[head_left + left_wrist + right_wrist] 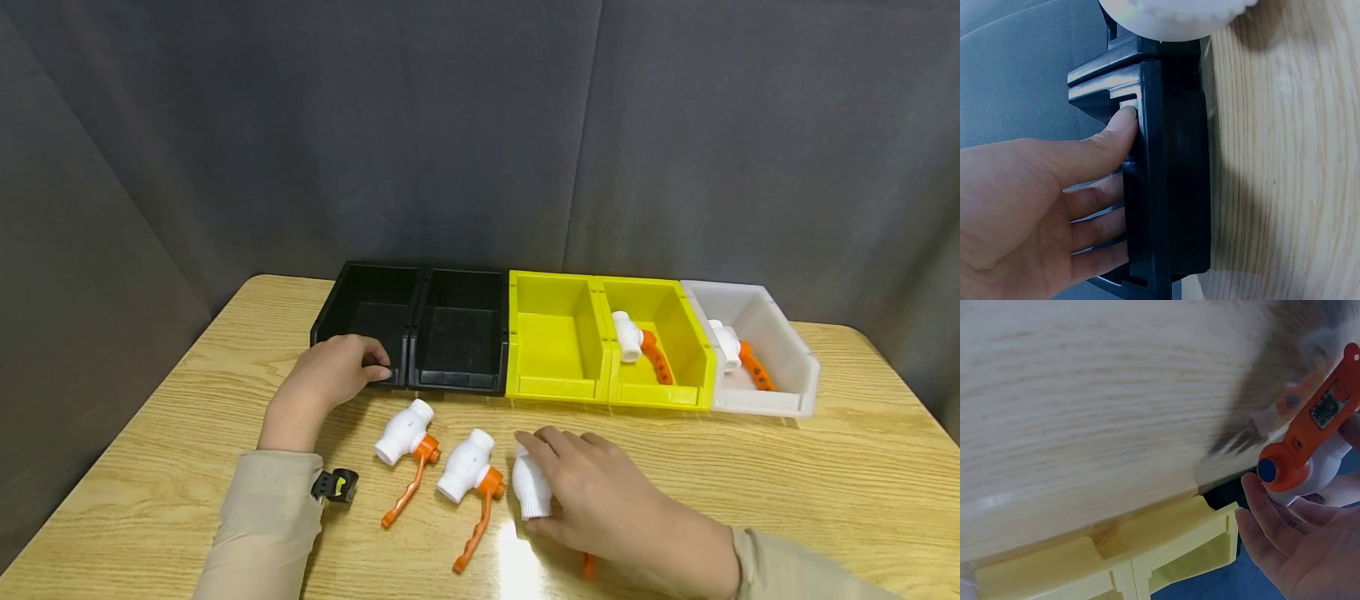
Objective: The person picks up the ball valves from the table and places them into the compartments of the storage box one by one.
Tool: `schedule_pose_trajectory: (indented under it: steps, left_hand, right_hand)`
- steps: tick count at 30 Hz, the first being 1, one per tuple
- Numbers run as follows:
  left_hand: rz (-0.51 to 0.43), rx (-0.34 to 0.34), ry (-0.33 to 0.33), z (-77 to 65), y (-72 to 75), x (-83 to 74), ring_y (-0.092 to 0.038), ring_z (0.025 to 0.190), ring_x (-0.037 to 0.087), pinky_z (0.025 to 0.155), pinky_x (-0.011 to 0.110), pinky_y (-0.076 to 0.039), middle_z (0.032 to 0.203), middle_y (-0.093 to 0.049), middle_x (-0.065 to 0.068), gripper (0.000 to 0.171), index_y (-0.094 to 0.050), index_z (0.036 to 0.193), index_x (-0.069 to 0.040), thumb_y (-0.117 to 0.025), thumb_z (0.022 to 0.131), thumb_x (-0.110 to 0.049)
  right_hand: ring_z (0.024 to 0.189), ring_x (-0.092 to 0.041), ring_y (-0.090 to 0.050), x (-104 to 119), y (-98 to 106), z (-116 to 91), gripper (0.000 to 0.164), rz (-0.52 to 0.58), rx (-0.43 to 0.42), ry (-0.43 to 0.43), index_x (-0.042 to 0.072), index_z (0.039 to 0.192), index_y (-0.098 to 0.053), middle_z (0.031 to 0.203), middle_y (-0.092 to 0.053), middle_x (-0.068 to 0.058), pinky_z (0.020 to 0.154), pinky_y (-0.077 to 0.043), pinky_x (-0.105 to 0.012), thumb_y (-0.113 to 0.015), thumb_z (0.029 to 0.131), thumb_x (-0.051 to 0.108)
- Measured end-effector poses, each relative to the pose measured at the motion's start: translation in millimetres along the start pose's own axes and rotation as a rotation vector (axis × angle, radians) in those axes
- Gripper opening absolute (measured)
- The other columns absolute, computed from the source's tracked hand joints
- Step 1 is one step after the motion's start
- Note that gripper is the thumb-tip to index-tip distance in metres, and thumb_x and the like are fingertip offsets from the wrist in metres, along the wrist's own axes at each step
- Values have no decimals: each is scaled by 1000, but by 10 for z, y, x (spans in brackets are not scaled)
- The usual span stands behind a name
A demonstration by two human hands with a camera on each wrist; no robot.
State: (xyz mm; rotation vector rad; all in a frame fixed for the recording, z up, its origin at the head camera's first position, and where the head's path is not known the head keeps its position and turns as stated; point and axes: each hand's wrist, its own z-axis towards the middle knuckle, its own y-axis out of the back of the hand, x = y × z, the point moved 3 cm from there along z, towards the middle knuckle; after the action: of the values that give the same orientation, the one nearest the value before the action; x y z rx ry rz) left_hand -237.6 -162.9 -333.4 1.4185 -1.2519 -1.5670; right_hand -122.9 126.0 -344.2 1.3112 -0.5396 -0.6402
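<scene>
In the head view my left hand [330,379] is at the front of the far-left black bin [397,383]. Its thumb [1124,120] presses on the lip in the left wrist view, with the other fingers behind the front wall. My right hand [600,492] grips a white ball valve [531,487] by its body. The valve's orange lever [1319,415] points away from the fingertips in the right wrist view. Two similar valves lie to its left on the table, one in the middle [467,467] and one nearer the left hand [405,433].
Beside the first black bin stand a second black bin [459,379], two yellow bins and a whitish translucent bin [806,375]. One valve [628,336] lies in the right yellow bin, another [726,346] in the translucent one. A grey curtain [465,125] hangs behind the wooden table [180,433].
</scene>
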Motion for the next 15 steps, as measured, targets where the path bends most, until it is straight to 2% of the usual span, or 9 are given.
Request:
schedule_pose_trajectory:
  steps: [15]
  left_hand:
    - [6,-2,-3,2,-6,13,-62,91,26,85,49,-49,104,-70,10,18,-74,107,-9,-70,94,-21]
  right_hand:
    - [102,-27,-64,-66,92,32,86,7,-7,-29,1,136,-54,122,-62,-13,89,-53,-49,-85,73,51]
